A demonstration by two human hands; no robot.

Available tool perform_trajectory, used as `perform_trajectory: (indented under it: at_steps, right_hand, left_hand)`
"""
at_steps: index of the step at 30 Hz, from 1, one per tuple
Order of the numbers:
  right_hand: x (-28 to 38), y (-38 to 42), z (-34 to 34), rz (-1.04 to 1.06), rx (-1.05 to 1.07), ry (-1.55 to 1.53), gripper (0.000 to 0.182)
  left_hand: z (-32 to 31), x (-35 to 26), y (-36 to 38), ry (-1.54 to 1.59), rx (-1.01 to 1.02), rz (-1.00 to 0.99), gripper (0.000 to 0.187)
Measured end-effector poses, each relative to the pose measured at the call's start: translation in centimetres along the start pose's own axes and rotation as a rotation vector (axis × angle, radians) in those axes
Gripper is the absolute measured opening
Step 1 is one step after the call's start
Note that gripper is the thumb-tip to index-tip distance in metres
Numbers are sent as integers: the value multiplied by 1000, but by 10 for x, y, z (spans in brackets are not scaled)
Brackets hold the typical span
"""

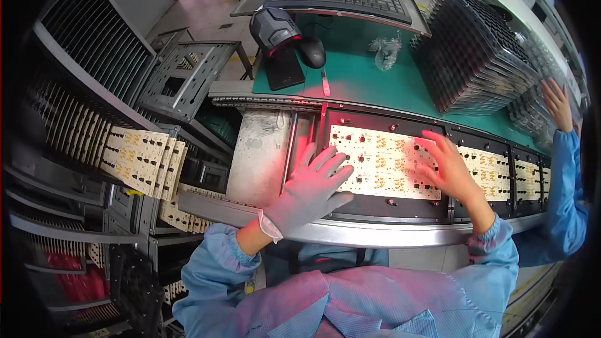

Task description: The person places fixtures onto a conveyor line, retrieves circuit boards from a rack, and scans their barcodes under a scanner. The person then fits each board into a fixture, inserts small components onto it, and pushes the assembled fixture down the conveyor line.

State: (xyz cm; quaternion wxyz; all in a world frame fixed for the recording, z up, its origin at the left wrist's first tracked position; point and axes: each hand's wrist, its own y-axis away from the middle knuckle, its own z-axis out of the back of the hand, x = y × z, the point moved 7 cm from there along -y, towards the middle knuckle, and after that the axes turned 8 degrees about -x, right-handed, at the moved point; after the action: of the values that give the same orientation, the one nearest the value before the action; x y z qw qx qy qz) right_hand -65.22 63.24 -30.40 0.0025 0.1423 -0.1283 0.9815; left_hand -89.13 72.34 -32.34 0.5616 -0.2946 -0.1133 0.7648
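In the head view, a cream circuit board panel point(389, 163) with dark components and orange markings lies in a black frame point(369, 208) on the conveyor rail. My left hand point(313, 188), in a thin pale glove, is open with spread fingers at the panel's left end, its fingertips overlapping that edge. Over the right end of the same panel is my bare right hand point(452, 168), its fingers apart and slightly bent, fingertips close to the board's surface. Nothing shows between the fingers of either hand. Red light falls on the glove and the panel's left side.
More framed panels point(488, 172) continue along the line to the right, beside a co-worker's raised hand point(557, 105). Stacked clear trays point(476, 56) stand behind. A scanner point(274, 30), mouse point(311, 52) and cutter point(325, 83) sit on the green mat. Racks hold boards point(134, 159) at left.
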Motion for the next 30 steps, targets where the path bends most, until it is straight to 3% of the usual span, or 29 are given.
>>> perform_trajectory:
  at_steps: [4,9,10,12,13,15,17,19,21,23,25,27,29,30]
  right_hand:
    - [-8,31,-14,-36,33,18,58]
    - [-5,35,-22,2,-28,156,53]
    - [-14,33,-17,-59,-108,74,49]
    - [-35,27,-2,-133,-285,15,39]
    - [-43,19,8,-160,-387,26,32]
    - [-83,10,0,-341,-364,-44,21]
    - [-93,-2,-4,-393,-342,-39,16]
    - [-86,-11,-8,-272,-326,164,14]
    - [-83,-15,-10,-230,-373,181,12]
    - [-86,-20,-15,-178,-342,131,11]
    - [-104,-21,-14,-143,-323,91,11]
    - [-108,-23,-16,72,-81,-181,10]
    - [-105,-17,-15,50,-4,-219,9]
    - [-102,-14,-11,48,-58,-189,8]
  left_hand:
    - [-4,-7,-4,-35,24,-12,47]
    - [-1,-8,-8,-49,-41,-42,45]
    - [-3,-3,-10,-41,-34,-49,45]
    - [-7,28,-24,232,-107,206,38]
    - [-13,33,-39,253,-93,194,38]
    - [-8,44,-71,-39,-301,148,26]
    - [-34,60,-86,-101,-247,174,20]
    - [-48,69,-89,-175,-193,202,15]
    - [-48,72,-88,-13,-195,237,13]
    - [-48,77,-90,53,-156,230,12]
    - [-51,82,-90,306,-69,252,11]
    - [-50,84,-91,453,65,159,6]
    - [-45,84,-90,524,82,170,5]
    - [-44,84,-89,481,157,277,7]
